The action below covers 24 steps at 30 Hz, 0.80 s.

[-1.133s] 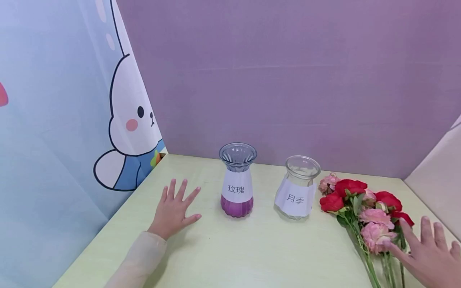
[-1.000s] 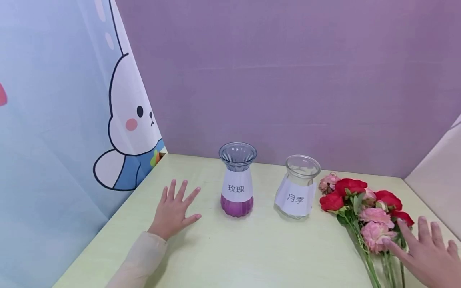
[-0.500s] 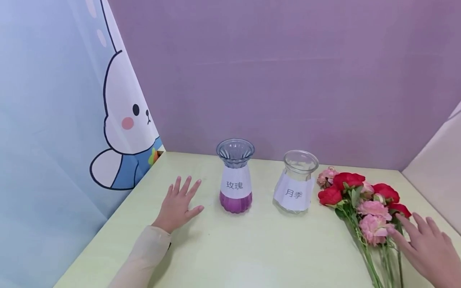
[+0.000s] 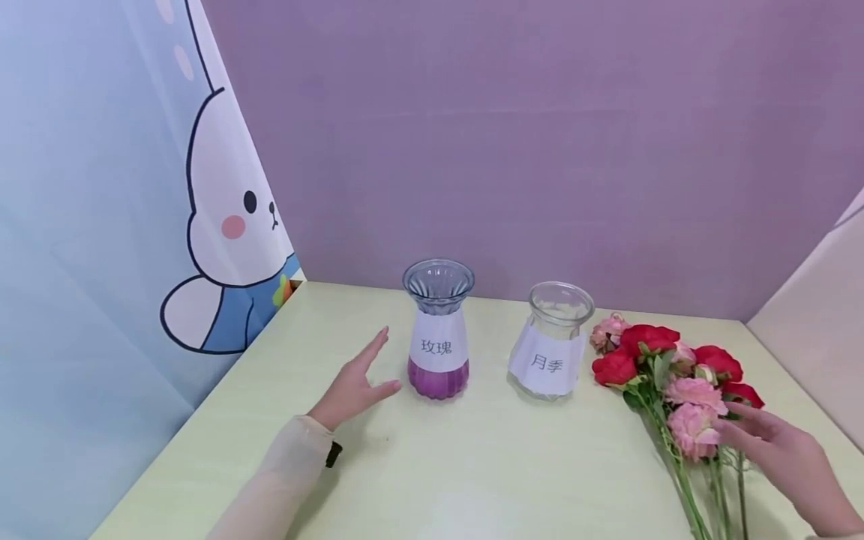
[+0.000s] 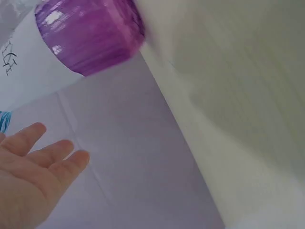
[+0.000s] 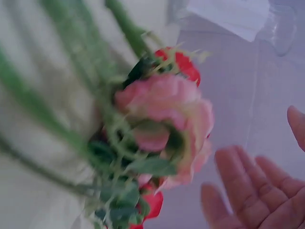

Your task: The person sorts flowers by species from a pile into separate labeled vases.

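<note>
Far left of the purple vase (image 4: 438, 330) hangs the rabbit curtain (image 4: 223, 247), just backdrop. My left hand (image 4: 355, 384) is just left of the purple vase's base, raised on its edge above the table (image 4: 472, 465), fingers straight and loose, thumb out toward the glass, holding nothing; in the left wrist view my fingers (image 5: 52, 155) are relaxed and apart from the vase's purple bottom (image 5: 90, 36), so not touching, likely poised to steady it. The purple vase stands upright with a white paper label round its waist, presumably marking which flowers belong there. Right of the purple vase, near it, the clear vase (image 4: 553, 341) also stands upright with its own label. Further right of the purple vase, beyond the clear one, the flower bunch (image 4: 675, 382) lies flat on the table, red and pink heads pointing toward the vases, stems trailing toward me, so easy to pick by the stem. My right hand (image 4: 776, 442) is farthest right of the purple vase, fingers extended and relaxed, fingertips at a pink bloom (image 4: 691, 431); contact looks likely but I cannot tell for sure. The right wrist view shows my open fingers (image 6: 248, 186) just beside the pink bloom (image 6: 167, 129), grasping nothing.
</note>
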### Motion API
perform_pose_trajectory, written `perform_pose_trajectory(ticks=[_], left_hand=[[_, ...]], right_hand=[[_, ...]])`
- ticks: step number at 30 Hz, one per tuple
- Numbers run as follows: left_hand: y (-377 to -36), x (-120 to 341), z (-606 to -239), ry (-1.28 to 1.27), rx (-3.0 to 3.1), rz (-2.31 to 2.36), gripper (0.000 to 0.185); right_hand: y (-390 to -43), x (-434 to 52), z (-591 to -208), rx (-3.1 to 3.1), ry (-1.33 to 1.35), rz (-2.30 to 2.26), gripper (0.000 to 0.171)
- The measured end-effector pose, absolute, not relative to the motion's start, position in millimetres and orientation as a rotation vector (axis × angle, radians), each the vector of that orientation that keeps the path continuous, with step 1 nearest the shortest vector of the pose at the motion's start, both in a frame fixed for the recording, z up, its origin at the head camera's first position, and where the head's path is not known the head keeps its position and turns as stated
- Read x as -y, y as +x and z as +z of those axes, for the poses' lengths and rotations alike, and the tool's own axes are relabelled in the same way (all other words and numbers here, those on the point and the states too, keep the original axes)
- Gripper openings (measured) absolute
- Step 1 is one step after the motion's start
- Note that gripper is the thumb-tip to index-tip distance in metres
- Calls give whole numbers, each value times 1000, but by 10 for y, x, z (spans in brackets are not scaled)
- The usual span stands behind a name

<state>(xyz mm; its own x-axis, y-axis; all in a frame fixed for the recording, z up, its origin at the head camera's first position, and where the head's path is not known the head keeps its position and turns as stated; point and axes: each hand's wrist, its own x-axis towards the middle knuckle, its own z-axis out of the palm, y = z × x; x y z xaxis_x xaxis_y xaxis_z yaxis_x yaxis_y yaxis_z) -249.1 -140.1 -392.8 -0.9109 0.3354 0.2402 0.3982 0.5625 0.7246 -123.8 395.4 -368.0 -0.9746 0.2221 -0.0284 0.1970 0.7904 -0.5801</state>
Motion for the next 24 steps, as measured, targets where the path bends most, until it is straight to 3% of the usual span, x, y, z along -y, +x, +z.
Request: perform_pose_trajectory(ticks=[12,21,24], left_hand=[[-2675,1139,-3738,-398,2500,-2012,75],[-2853,1007,-3674,-252,2514,-2122,71],[-2886,979,-3653,-263,2519,-2141,70]], right_hand=[[-1589,-3748,-3535,3014,-200,1303,48],[-1961,-3520,-3380,3193,-53,1037,27],[-2045,-3454,-3365,3228,-32,1025,33]])
